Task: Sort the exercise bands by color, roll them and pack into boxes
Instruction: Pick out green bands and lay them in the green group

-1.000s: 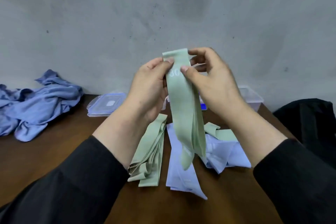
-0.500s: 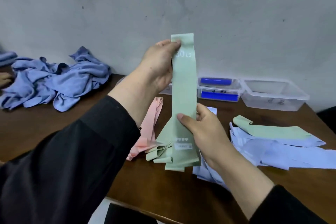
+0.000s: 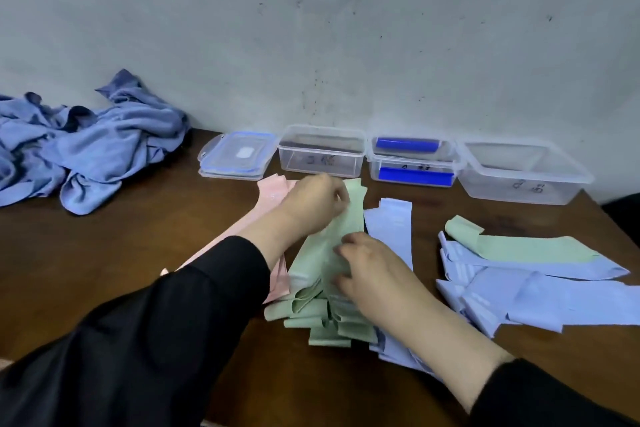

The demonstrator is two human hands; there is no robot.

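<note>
Both arms are reached forward over the desk (image 3: pixel 138 253), black sleeves pushed to the forearms. The left hand (image 3: pixel 313 206) is laid at the far end of the green band stack (image 3: pixel 322 270), fingers curled onto the top band; whether it is pinched cannot be told through the blur. The right hand (image 3: pixel 370 267) is pressed palm-down on the stack's middle, fingers loosely spread. Pink bands (image 3: pixel 273 194) are seen left of the stack, blue bands (image 3: pixel 391 229) right. Clear boxes (image 3: pixel 322 152) are lined along the far wall.
</note>
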